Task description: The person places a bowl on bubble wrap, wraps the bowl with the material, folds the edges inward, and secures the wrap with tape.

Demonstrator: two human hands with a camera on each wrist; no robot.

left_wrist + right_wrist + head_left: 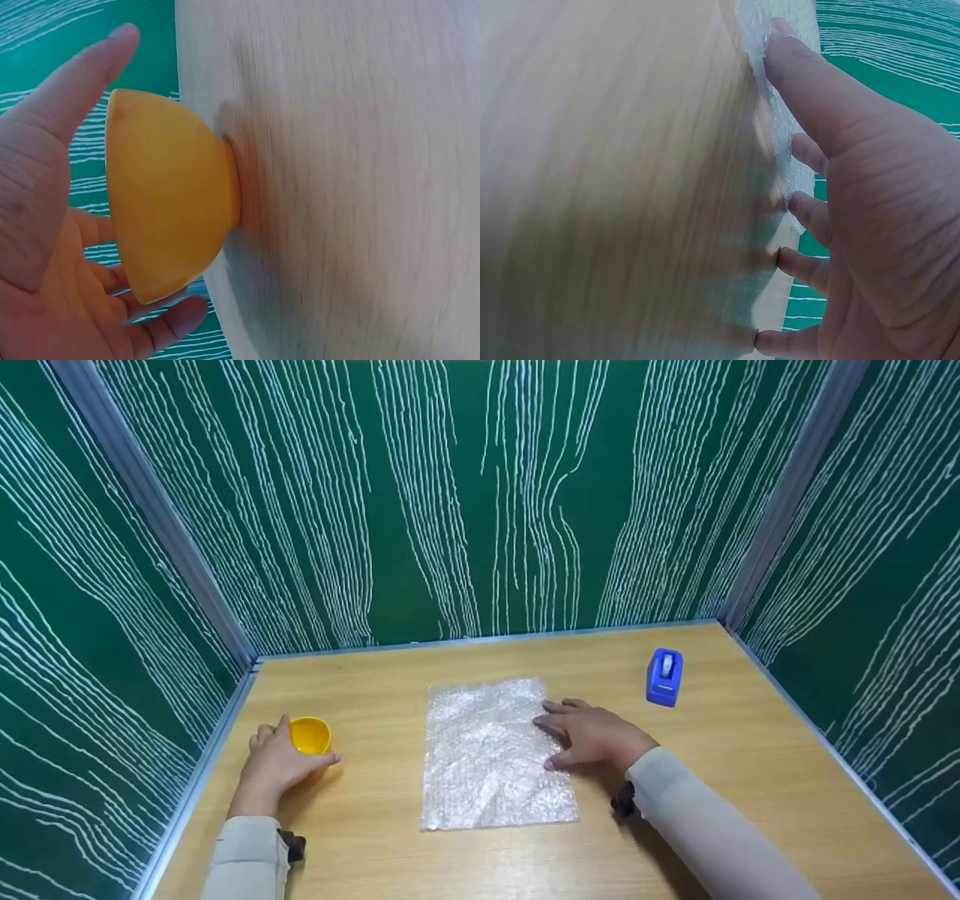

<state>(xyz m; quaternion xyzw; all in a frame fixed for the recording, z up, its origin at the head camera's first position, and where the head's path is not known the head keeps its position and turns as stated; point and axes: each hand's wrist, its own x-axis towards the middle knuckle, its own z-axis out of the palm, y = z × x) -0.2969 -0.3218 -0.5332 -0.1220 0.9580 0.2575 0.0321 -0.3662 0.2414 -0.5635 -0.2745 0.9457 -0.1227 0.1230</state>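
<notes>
On the left of the table stands a small yellow bowl, upright on its foot, which also fills the middle of the left wrist view. My left hand is beside it with thumb spread away from the wall and fingers along the far side; whether those fingers touch the bowl I cannot tell. A sheet of bubble wrap lies flat in the middle. Its right edge is under the thumb and some fingertips of my right hand, whose fingers are spread. In the right wrist view the lower fingers reach the tabletop.
A blue tape dispenser stands at the back right of the wooden table. Green panels with wavy white lines close off the back and both sides, joined by grey metal posts.
</notes>
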